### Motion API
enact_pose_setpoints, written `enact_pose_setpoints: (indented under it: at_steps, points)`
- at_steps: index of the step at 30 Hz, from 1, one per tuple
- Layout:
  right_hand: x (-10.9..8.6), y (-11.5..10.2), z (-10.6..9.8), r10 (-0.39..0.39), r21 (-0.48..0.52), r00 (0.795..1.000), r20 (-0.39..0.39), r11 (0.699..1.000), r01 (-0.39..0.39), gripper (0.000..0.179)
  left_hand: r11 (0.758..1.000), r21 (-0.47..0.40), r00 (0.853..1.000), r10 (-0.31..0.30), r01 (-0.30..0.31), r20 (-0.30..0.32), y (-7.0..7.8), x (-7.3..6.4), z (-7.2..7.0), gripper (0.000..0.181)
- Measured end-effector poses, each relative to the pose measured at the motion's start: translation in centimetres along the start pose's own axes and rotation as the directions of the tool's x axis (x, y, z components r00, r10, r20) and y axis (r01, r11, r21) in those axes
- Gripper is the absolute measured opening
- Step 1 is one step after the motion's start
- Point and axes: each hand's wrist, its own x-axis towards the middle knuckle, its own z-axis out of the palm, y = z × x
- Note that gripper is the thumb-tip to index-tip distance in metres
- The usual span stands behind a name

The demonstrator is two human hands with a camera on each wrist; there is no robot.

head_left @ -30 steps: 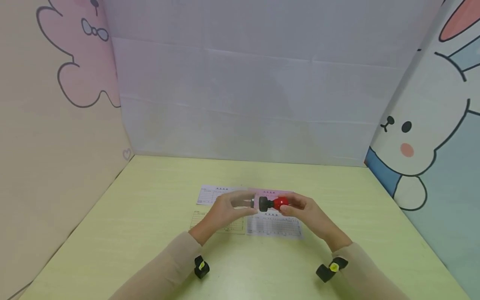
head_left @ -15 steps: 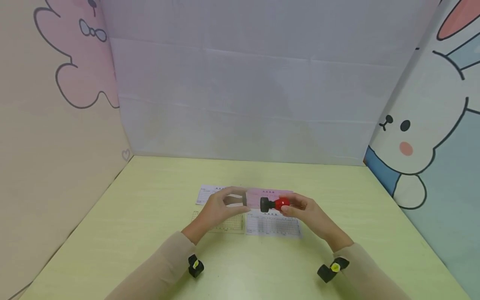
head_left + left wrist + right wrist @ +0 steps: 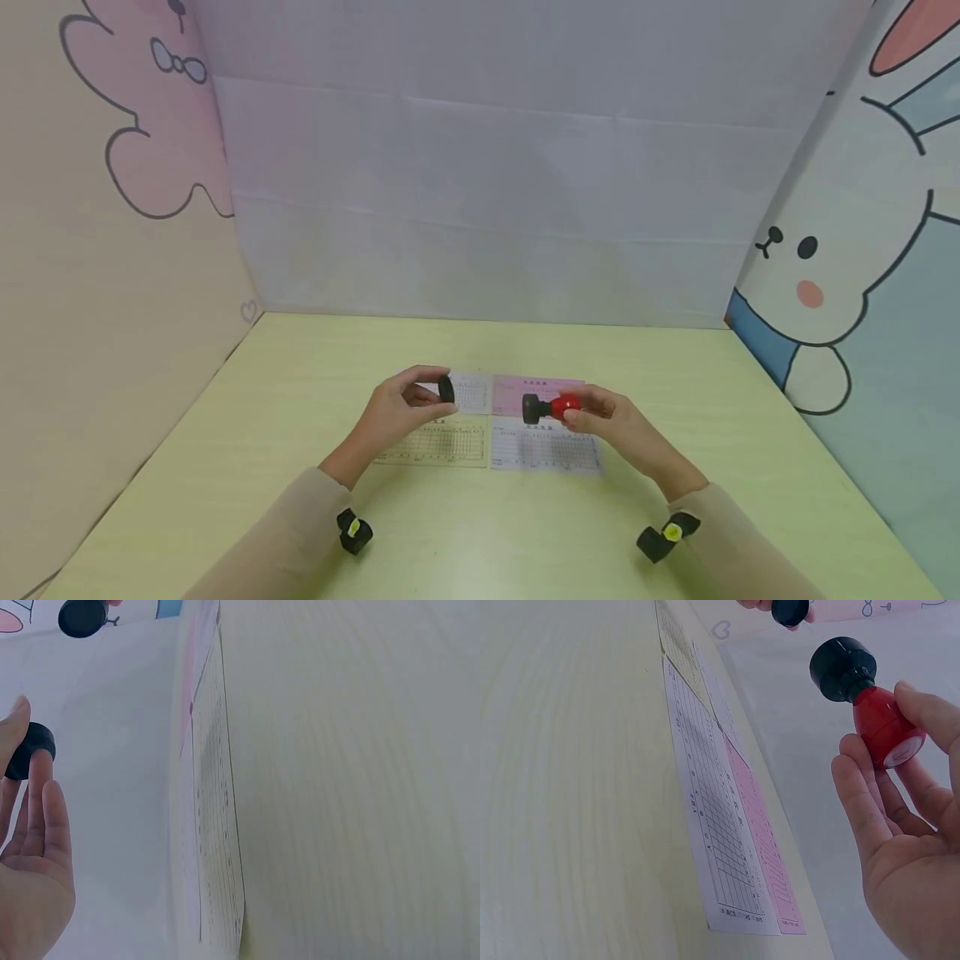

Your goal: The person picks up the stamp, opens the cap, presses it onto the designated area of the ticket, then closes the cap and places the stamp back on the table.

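Uncapping is judged complete: the cap [image 3: 446, 389] is apart from the stamp [image 3: 557, 407]. Left hand [image 3: 388, 412] pinches the cap; right hand [image 3: 618, 421] pinches the stamp's red handle, stamp lying sideways above the slips [image 3: 442, 442]. Neither piece is set down. Whether any slip bears an impression cannot be told.

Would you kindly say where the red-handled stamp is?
In the head view, the stamp is held in the right hand, right of the black cap.

cartoon rabbit [image 3: 855, 225] beside pale backdrop [image 3: 480, 183]
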Motion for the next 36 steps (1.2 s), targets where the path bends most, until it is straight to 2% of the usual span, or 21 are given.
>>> enact_pose_setpoints:
  at_steps: [9, 19, 23, 28, 36]
  points:
    - [-0.2, 0.1, -0.3, 0.014, -0.013, 1.000, 0.004, 1.000, -0.014, 0.054, 0.998, 0.043, 0.997, -0.034, 0.037, -0.068, -0.7, -1.3, -4.2, 0.055]
    - [-0.3, 0.2, -0.5, 0.017, -0.004, 1.000, -0.001, 1.000, -0.017, 0.054, 0.993, 0.070, 0.988, -0.090, 0.100, -0.129, -1.4, -2.6, -7.8, 0.062]
    - [-0.3, 0.4, -0.7, 0.015, 0.010, 1.000, 0.008, 1.000, -0.015, 0.055, 0.983, 0.110, 0.980, -0.134, 0.150, -0.144, -1.9, -2.8, -8.8, 0.064]
    - [-0.4, 0.6, -0.9, 0.018, -0.010, 1.000, 0.006, 1.000, -0.018, 0.055, 0.957, 0.189, 0.970, -0.196, 0.222, -0.146, -2.5, -3.2, -9.7, 0.066]
    - [-0.5, 0.7, -1.2, 0.041, -0.023, 0.999, -0.023, 0.999, -0.042, 0.057, 0.930, 0.277, 0.967, -0.212, 0.243, -0.138, -3.6, -3.6, -10.6, 0.062]
